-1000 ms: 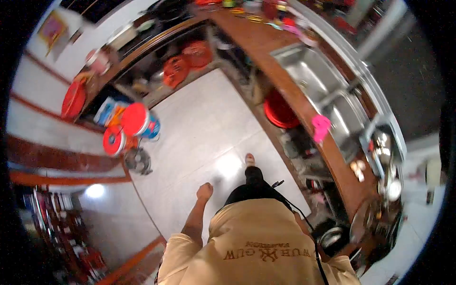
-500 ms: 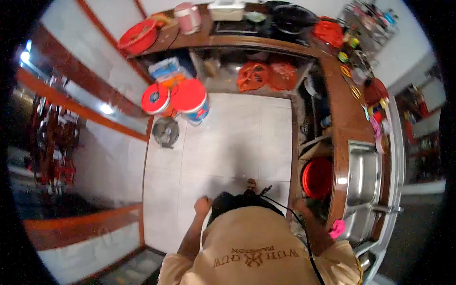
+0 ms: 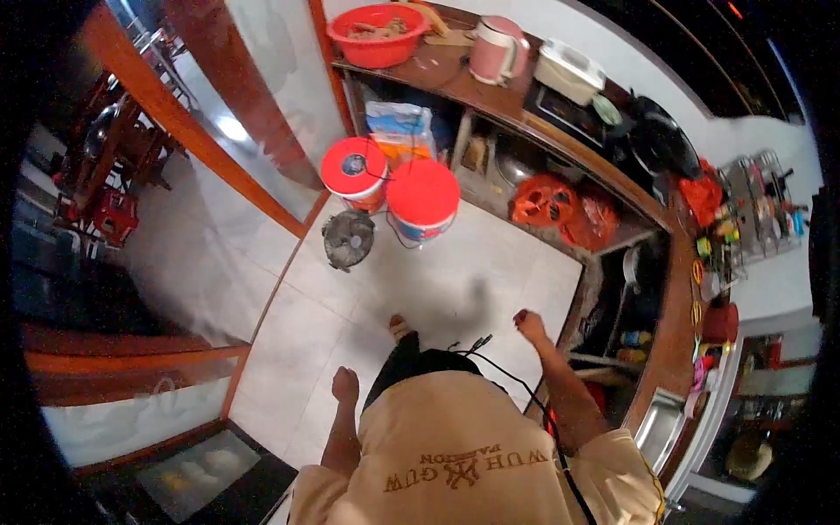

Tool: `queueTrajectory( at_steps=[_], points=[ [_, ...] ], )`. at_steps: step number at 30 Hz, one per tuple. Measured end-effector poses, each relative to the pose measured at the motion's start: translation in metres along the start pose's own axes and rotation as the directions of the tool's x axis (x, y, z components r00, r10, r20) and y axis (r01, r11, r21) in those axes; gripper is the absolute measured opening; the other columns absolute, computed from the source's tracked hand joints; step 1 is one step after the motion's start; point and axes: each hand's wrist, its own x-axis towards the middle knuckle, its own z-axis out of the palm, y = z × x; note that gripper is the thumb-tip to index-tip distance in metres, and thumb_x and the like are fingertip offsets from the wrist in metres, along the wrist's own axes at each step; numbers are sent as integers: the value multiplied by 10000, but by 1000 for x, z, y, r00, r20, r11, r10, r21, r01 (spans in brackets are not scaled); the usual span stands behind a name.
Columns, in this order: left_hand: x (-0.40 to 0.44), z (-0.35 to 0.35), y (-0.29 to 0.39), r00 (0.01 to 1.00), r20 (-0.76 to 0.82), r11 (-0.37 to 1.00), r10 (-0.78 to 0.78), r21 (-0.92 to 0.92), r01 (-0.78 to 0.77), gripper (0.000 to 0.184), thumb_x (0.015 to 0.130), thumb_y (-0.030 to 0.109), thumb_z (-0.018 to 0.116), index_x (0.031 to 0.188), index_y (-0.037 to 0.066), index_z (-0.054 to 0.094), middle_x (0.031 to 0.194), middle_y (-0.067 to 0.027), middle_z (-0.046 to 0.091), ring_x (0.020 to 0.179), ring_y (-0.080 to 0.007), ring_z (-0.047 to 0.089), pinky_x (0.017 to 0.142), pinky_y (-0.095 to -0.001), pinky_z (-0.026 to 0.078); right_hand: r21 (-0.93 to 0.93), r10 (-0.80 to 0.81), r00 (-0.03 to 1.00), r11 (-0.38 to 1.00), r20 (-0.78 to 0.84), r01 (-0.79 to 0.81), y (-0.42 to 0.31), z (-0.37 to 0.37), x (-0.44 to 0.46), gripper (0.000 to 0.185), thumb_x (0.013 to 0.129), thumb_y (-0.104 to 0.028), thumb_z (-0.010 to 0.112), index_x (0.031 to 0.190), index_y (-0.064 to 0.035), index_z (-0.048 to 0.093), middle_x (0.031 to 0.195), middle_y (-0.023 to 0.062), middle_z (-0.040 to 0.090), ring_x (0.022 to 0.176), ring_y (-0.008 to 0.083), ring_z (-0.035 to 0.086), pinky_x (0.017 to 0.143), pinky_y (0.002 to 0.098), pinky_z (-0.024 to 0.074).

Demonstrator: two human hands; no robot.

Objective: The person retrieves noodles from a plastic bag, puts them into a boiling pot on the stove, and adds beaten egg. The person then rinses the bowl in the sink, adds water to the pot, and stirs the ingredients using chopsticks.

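Observation:
My left hand (image 3: 346, 384) hangs over the pale tiled floor beside my body, its fingers curled in, with nothing visible in it. Farther forward, my right hand (image 3: 528, 325) is held out above the floor near the counter's lower shelves. Its fingers are bent inward and I see no object in them. Neither hand touches anything. Ahead stand two white buckets with red lids, a smaller bucket (image 3: 354, 168) and a larger bucket (image 3: 423, 194). In front of them on the floor is a small dark fan-like object (image 3: 348, 239).
The wooden counter (image 3: 442, 63) carries a red basin (image 3: 377, 37), a pink kettle (image 3: 498, 51) and a black wok (image 3: 661, 140). Red plastic bags (image 3: 543, 200) lie on the shelf below. A steel sink (image 3: 660, 429) is at right, a glass sliding door (image 3: 280, 83) at left. A black cable (image 3: 525, 385) crosses my shirt.
My view has turned, so the counter and buckets sit tilted and farther right. My right hand has swung forward, away from the counter side. A foot now shows farther ahead, to the left.

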Motion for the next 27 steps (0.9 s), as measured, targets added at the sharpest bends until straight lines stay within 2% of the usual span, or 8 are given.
queueTrajectory(
  at_steps=[6, 8, 10, 13, 16, 18, 23, 27],
  points=[
    [94, -66, -11, 998, 55, 961, 10, -277, 6, 209, 810, 154, 505, 982, 37, 526, 888, -190, 589, 855, -352, 574, 712, -435, 475, 180, -116, 960, 981, 255, 71, -82, 52, 36, 240, 840, -289, 552, 847, -64, 636, 858, 150, 639, 829, 333, 607, 689, 421, 488],
    [117, -83, -4, 999, 29, 962, 36, -271, -27, 230, 809, 157, 509, 1012, 50, 525, 889, -186, 587, 856, -359, 571, 724, -439, 471, -138, -444, 736, 803, 511, 580, -103, 61, 63, 294, 848, -317, 518, 956, -67, 629, 831, 147, 652, 782, 297, 636, 712, 415, 511],
    [148, -86, 3, 990, 140, 951, -4, -307, 47, 245, 806, 150, 508, 1033, 58, 524, 918, -193, 586, 872, -364, 568, 744, -442, 468, -231, -57, 748, 933, 662, 276, -116, 90, 103, 290, 846, -319, 478, 954, -101, 634, 851, 141, 643, 847, 309, 622, 749, 449, 498],
    [174, -75, 15, 989, 137, 931, -46, -353, 92, 276, 800, 130, 518, 1065, 51, 511, 968, -211, 576, 921, -362, 557, 786, -443, 460, -79, -580, 605, 684, 545, 726, -122, 90, 160, 274, 855, -331, 458, 895, -118, 626, 882, 118, 646, 856, 306, 617, 749, 453, 492],
    [187, -75, 34, 998, 43, 971, -45, -235, 54, 298, 784, 102, 542, 1074, 44, 510, 949, -213, 545, 878, -390, 544, 761, -456, 459, -117, -461, 513, 652, 724, 749, -171, 82, 253, 307, 856, -343, 463, 860, -81, 623, 863, 134, 647, 823, 310, 624, 731, 440, 496],
    [197, -77, 41, 993, 46, 971, -108, -207, 115, 300, 773, 93, 563, 1066, 41, 526, 978, -216, 520, 899, -382, 533, 761, -458, 449, -126, -108, 735, 958, 670, 256, -253, 35, 298, 309, 822, -322, 503, 796, -37, 620, 776, 134, 631, 773, 297, 623, 702, 427, 496],
    [225, -80, 58, 963, -86, 965, -256, -84, 249, 358, 748, 114, 567, 1089, 12, 532, 970, -192, 529, 931, -351, 508, 806, -451, 410, -353, -631, 709, 616, 315, 704, -305, 83, 444, 307, 818, -286, 509, 725, -14, 616, 758, 167, 621, 725, 311, 624, 634, 433, 500],
    [272, -116, 99, 952, 62, 951, -301, -59, 305, 357, 746, 120, 581, 1086, 22, 538, 1004, -188, 526, 937, -344, 499, 816, -450, 407, -39, -472, 779, 845, 414, 533, -369, 123, 523, 225, 777, -232, 535, 727, -27, 610, 727, 164, 609, 728, 305, 623, 611, 420, 498]
  ],
)
